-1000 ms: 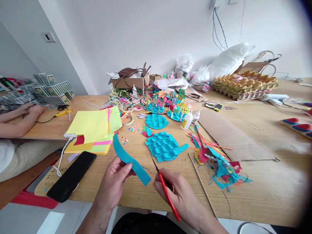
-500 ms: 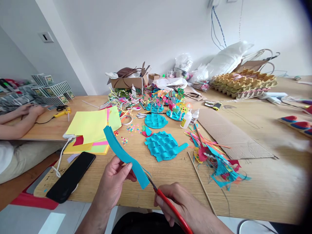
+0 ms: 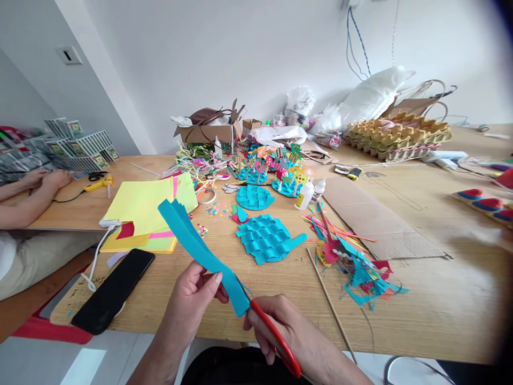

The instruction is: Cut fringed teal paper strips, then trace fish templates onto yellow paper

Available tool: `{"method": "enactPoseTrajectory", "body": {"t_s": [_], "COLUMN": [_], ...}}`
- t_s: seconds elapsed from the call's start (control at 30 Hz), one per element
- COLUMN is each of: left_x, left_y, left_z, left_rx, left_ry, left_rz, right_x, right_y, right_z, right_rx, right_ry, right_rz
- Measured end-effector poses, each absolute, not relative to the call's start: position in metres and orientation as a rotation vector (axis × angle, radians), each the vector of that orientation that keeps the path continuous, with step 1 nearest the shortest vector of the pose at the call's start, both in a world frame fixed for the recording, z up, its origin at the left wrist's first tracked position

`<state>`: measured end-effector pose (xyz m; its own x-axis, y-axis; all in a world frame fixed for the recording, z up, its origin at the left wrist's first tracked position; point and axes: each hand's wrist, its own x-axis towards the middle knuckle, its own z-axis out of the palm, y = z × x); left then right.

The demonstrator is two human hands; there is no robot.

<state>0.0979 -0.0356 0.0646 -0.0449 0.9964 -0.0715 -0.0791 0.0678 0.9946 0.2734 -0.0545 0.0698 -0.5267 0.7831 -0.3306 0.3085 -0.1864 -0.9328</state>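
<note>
Between thumb and fingers, my left hand [image 3: 196,299] pinches a stack of long blue paper strips [image 3: 188,238], which fan apart a little at the upper end. My right hand [image 3: 284,326] is wrapped around red-handled scissors [image 3: 274,334]. Their blades lie along the right edge of the strips near the lower end, partly hidden by the paper, with a thin sliver of blue curling off beside them. Past my hands lies a blue woven paper piece [image 3: 265,239] with one loose strip sticking out at its right. A smaller blue woven oval [image 3: 255,198] lies behind it.
Left are yellow paper sheets [image 3: 136,206] and a black phone [image 3: 114,291]. Right are glue bottles [image 3: 305,194], paper scraps [image 3: 360,275], a thin wooden stick [image 3: 332,305] and flat cardboard [image 3: 385,219]. Another person's hands [image 3: 48,181] rest at far left, near a yellow glue gun [image 3: 98,184].
The scissors have moved up and forward along the strips' edge, and less blade shows now. The strips' upper end has shifted left and fans out more. The view has shifted slightly.
</note>
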Motion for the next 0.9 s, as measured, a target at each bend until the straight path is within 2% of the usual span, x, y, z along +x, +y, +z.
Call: {"method": "enactPoseTrajectory", "body": {"t_s": [0.9], "left_x": [0.0967], "left_y": [-0.0322], "left_z": [0.0672], "left_rx": [1.04], "left_ry": [1.169], "left_rz": [1.24], "right_x": [0.272], "right_y": [-0.0525], "right_z": [0.0659], "right_rx": [-1.137], "right_ry": [-1.695], "right_rz": [1.78]}}
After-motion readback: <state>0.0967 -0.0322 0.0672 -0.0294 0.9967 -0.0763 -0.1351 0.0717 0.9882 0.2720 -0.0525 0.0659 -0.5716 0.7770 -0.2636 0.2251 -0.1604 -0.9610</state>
